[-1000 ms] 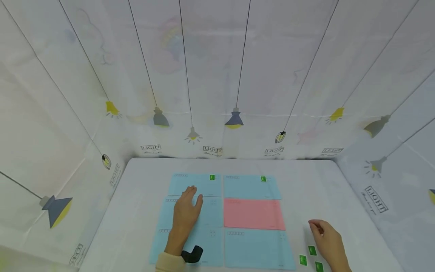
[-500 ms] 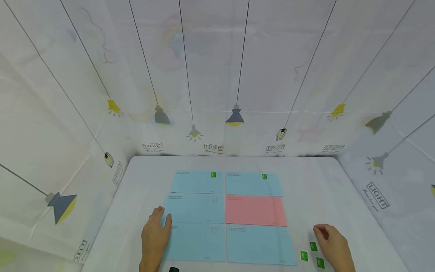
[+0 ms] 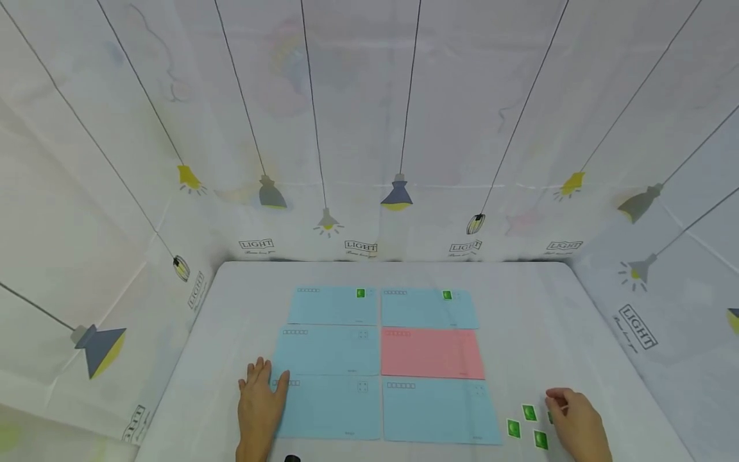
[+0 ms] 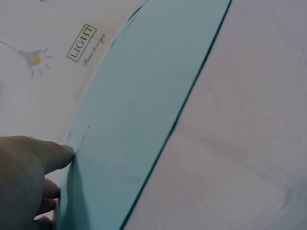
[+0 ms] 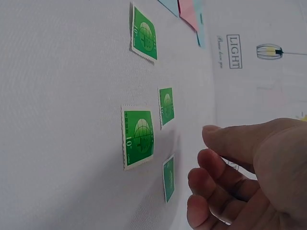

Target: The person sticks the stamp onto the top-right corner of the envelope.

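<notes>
My left hand (image 3: pixel 260 404) rests at the left edge of the near-left blue envelope (image 3: pixel 331 414), fingers extended. In the left wrist view its thumb touches the envelope's border. Over loose green postage stamps (image 5: pixel 138 137) hovers my right hand (image 3: pixel 578 423), its fingers loosely bent and nothing visible between thumb and fingertips. One stamp (image 5: pixel 169 178) lies closest to those fingers; the hand partly covers it in the head view. Another stamp (image 3: pixel 529 412) lies farther left.
Several envelopes lie in two columns, one of them a pink envelope (image 3: pixel 433 353). The far-left envelope (image 3: pixel 331 308) and far-right envelope (image 3: pixel 427 311) each bear a green stamp. A lamp-printed curtain (image 3: pixel 358 128) stands behind the white table (image 3: pixel 537 308).
My left hand has moved from over the left envelopes back to their left edge. My right hand has shifted slightly right and nearer, uncovering part of another stamp.
</notes>
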A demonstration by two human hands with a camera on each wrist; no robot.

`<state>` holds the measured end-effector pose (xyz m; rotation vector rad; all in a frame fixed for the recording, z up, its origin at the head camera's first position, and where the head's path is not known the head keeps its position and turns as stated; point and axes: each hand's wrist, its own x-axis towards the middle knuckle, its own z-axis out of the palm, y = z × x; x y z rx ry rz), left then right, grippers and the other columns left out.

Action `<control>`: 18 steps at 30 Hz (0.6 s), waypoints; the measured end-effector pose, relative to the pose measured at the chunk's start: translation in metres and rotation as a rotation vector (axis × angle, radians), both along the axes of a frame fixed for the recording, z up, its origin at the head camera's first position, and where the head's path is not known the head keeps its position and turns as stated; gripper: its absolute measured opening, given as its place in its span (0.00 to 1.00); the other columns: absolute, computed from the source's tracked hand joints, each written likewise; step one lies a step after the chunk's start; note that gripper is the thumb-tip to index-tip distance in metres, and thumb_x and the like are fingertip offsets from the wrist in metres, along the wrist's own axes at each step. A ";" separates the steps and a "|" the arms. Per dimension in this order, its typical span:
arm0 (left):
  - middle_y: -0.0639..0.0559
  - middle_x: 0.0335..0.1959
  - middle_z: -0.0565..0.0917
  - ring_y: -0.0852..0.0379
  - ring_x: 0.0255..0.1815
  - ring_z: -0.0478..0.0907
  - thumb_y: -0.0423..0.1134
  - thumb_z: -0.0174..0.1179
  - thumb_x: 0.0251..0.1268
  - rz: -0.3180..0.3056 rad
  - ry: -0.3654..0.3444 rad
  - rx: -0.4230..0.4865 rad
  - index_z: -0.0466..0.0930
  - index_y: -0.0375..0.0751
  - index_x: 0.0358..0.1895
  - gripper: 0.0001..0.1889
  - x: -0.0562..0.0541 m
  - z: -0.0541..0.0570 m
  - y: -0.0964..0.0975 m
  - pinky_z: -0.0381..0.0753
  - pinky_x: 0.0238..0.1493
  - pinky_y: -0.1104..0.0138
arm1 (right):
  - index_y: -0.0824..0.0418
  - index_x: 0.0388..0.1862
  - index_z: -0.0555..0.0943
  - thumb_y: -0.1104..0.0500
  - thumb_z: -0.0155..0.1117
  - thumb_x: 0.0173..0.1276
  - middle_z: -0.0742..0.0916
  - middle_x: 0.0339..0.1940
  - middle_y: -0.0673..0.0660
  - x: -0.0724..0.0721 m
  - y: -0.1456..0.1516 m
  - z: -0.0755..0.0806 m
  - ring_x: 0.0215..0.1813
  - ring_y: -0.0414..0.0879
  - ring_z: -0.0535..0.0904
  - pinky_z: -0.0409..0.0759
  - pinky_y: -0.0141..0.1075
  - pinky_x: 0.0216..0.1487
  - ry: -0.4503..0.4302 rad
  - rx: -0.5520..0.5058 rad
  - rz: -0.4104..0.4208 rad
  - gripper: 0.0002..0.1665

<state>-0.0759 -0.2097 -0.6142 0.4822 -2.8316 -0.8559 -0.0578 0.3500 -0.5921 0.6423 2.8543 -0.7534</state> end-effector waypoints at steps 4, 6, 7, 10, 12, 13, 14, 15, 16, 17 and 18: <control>0.29 0.72 0.67 0.29 0.77 0.57 0.47 0.63 0.68 0.002 -0.018 -0.034 0.72 0.23 0.64 0.32 0.000 -0.008 -0.001 0.51 0.76 0.34 | 0.71 0.52 0.79 0.58 0.61 0.72 0.83 0.39 0.62 0.000 0.002 -0.003 0.40 0.50 0.79 0.79 0.44 0.40 -0.061 -0.020 0.074 0.17; 0.29 0.72 0.67 0.29 0.77 0.57 0.46 0.64 0.67 0.004 -0.015 -0.045 0.73 0.23 0.64 0.32 -0.001 -0.010 0.000 0.51 0.77 0.34 | 0.69 0.52 0.80 0.55 0.64 0.71 0.83 0.39 0.61 0.001 0.001 -0.003 0.40 0.50 0.79 0.79 0.44 0.40 -0.086 -0.038 0.114 0.19; 0.29 0.72 0.67 0.29 0.77 0.57 0.46 0.64 0.67 0.004 -0.007 -0.048 0.73 0.23 0.64 0.32 -0.001 -0.011 0.000 0.52 0.76 0.34 | 0.68 0.52 0.80 0.54 0.66 0.70 0.83 0.40 0.60 0.001 0.001 -0.003 0.41 0.50 0.79 0.79 0.44 0.40 -0.094 -0.045 0.130 0.20; 0.30 0.72 0.68 0.30 0.77 0.59 0.45 0.65 0.66 0.005 0.014 -0.046 0.74 0.24 0.63 0.31 -0.001 -0.013 0.002 0.54 0.77 0.36 | 0.65 0.52 0.81 0.50 0.69 0.66 0.82 0.41 0.59 0.002 0.000 -0.002 0.43 0.50 0.79 0.79 0.44 0.41 -0.109 -0.059 0.162 0.23; 0.30 0.71 0.69 0.31 0.77 0.59 0.45 0.65 0.66 0.004 0.024 -0.045 0.74 0.24 0.63 0.30 -0.001 -0.014 0.003 0.55 0.77 0.37 | 0.64 0.51 0.82 0.49 0.71 0.64 0.82 0.41 0.58 0.002 -0.001 -0.003 0.43 0.50 0.78 0.79 0.44 0.42 -0.117 -0.063 0.180 0.24; 0.30 0.72 0.69 0.31 0.77 0.60 0.44 0.65 0.66 0.003 0.026 -0.042 0.74 0.24 0.63 0.30 -0.001 -0.014 0.003 0.55 0.77 0.38 | 0.64 0.51 0.82 0.49 0.72 0.63 0.82 0.40 0.57 0.001 -0.001 -0.003 0.43 0.49 0.78 0.79 0.45 0.42 -0.121 -0.060 0.189 0.24; 0.30 0.71 0.69 0.32 0.77 0.60 0.44 0.65 0.66 0.002 0.027 -0.041 0.74 0.24 0.63 0.30 -0.001 -0.015 0.003 0.55 0.78 0.38 | 0.64 0.50 0.82 0.49 0.72 0.62 0.82 0.40 0.57 0.001 -0.001 -0.004 0.43 0.49 0.78 0.79 0.45 0.43 -0.127 -0.061 0.193 0.24; 0.31 0.71 0.69 0.32 0.77 0.60 0.44 0.65 0.66 0.001 0.028 -0.040 0.74 0.24 0.63 0.30 -0.001 -0.015 0.003 0.54 0.78 0.39 | 0.64 0.50 0.82 0.49 0.72 0.62 0.82 0.39 0.57 0.000 -0.001 -0.005 0.43 0.49 0.78 0.79 0.45 0.43 -0.134 -0.061 0.198 0.24; 0.30 0.71 0.69 0.32 0.77 0.59 0.44 0.64 0.67 0.000 0.030 -0.036 0.74 0.24 0.63 0.30 -0.001 -0.015 0.004 0.54 0.78 0.39 | 0.64 0.49 0.82 0.49 0.73 0.61 0.82 0.39 0.56 0.000 -0.001 -0.005 0.43 0.49 0.78 0.80 0.46 0.43 -0.138 -0.060 0.201 0.24; 0.30 0.71 0.69 0.32 0.77 0.59 0.44 0.64 0.67 -0.002 0.032 -0.036 0.74 0.23 0.63 0.29 -0.002 -0.015 0.003 0.54 0.78 0.39 | 0.64 0.48 0.82 0.49 0.73 0.61 0.82 0.39 0.57 -0.001 -0.001 -0.006 0.42 0.49 0.78 0.80 0.46 0.43 -0.143 -0.060 0.203 0.24; 0.30 0.71 0.69 0.32 0.77 0.59 0.43 0.64 0.67 -0.004 0.032 -0.034 0.74 0.23 0.63 0.29 -0.002 -0.015 0.003 0.54 0.78 0.40 | 0.64 0.48 0.83 0.49 0.73 0.61 0.82 0.39 0.57 -0.002 -0.001 -0.007 0.42 0.49 0.79 0.80 0.47 0.43 -0.147 -0.057 0.205 0.23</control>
